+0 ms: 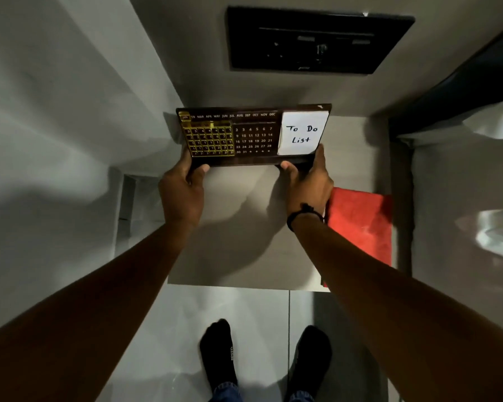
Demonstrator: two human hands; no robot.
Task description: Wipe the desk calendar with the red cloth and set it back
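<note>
A dark brown desk calendar [253, 136] with month names, date numbers, a gold sliding grid and a white "To Do List" pad sits at the back of a small grey table [238, 227], near the wall. My left hand [183, 192] grips its lower left corner. At the lower right corner my right hand [307, 181] holds it, thumb on the front edge. Whether the calendar rests on the table or is slightly lifted I cannot tell. The red cloth [363, 221] lies flat on the right side of the table, partly under my right forearm.
A black switch and socket panel [317, 42] is on the wall above the calendar. White bedding [476, 198] lies to the right and a grey wall to the left. My feet in black socks [218, 355] stand on the pale tiled floor in front of the table.
</note>
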